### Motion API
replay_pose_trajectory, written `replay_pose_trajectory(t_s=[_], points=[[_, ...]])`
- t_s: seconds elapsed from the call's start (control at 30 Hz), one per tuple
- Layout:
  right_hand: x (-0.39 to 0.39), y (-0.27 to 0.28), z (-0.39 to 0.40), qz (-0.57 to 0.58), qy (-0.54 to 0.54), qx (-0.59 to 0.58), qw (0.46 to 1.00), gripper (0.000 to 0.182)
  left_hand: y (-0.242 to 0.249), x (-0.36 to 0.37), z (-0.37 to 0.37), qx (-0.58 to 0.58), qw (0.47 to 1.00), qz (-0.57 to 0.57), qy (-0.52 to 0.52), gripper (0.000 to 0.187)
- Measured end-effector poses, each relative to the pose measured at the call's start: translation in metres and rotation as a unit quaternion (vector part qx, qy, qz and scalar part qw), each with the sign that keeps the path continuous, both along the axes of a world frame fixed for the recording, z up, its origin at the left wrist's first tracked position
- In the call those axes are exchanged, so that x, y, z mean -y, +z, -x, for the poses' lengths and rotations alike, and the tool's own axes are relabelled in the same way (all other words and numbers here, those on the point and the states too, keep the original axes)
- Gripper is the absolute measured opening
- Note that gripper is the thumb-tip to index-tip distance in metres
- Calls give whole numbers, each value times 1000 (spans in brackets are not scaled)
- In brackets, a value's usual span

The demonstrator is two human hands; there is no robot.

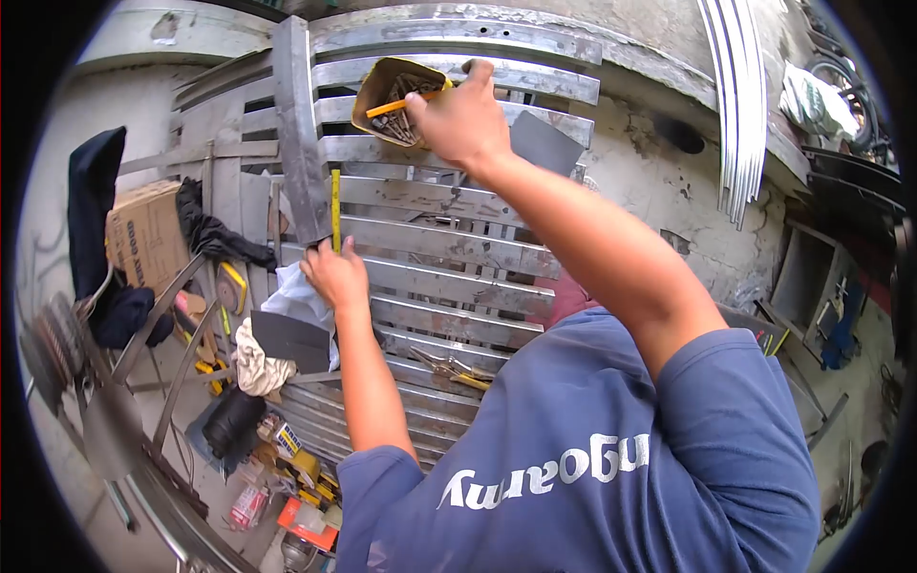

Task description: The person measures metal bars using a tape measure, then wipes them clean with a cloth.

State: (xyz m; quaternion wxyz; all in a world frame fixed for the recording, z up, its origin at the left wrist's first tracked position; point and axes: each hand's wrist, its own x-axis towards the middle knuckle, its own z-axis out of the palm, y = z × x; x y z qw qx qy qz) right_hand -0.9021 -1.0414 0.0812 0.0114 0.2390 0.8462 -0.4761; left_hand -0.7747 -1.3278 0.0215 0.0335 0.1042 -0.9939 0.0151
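A yellow tape measure blade (335, 205) lies along the edge of a grey metal beam (300, 134), which rests across a rack of metal bars (439, 237). My left hand (336, 275) is at the beam's near end, fingers closed around the lower end of the blade. Farther up, my right hand (460, 119) is over the rim of an open container (367, 88) filled with screws or nails. An orange pencil (387, 108) is pinched between its thumb and fingers, pointing left over the container.
Pliers (458, 371) and a dark flat plate (544, 143) lie on the bars. Left are a cardboard box (148, 234), a cream cloth (258, 358) and another dark plate (291, 341). Long metal tubes (735, 105) stand upper right. Tools and a red-labelled bottle (248, 504) are lower left.
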Motion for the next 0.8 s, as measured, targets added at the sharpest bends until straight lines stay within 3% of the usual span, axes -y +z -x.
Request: replay_pose_trajectory(t_s=[0.13,0.2,0.33,0.4,0.47,0.6,0.63,0.67,0.73,0.77,0.8], points=[[-23,-2,48,87,243,197,946,51,3,4,1,-10,999,-45,-24,33],[-20,-15,56,123,224,139,957,33,41,-27,-7,-76,986,-126,-81,28],[-30,0,40,192,232,121,946,26,129,-111,-41,-186,943,-218,-169,25],[-27,34,23,188,239,70,950,29,152,-143,-56,-197,932,-253,-166,18],[-22,30,21,159,271,68,947,38,148,-161,-61,-158,933,-318,-62,21],[-26,-12,26,50,329,143,932,43,112,-155,-59,-20,923,-361,130,48],[-31,-12,24,90,322,149,931,43,104,-149,-62,-7,918,-374,136,55],[-38,-11,23,105,349,152,919,56,97,-143,-65,-20,894,-421,152,54],[-38,-5,11,-16,312,121,942,74,98,-140,-73,-44,836,-513,189,53],[-41,2,1,-94,313,60,943,85,84,-137,-76,-108,800,-560,187,42],[-43,-3,-15,-118,282,-99,947,81,89,-143,-73,-148,789,-562,199,38]])
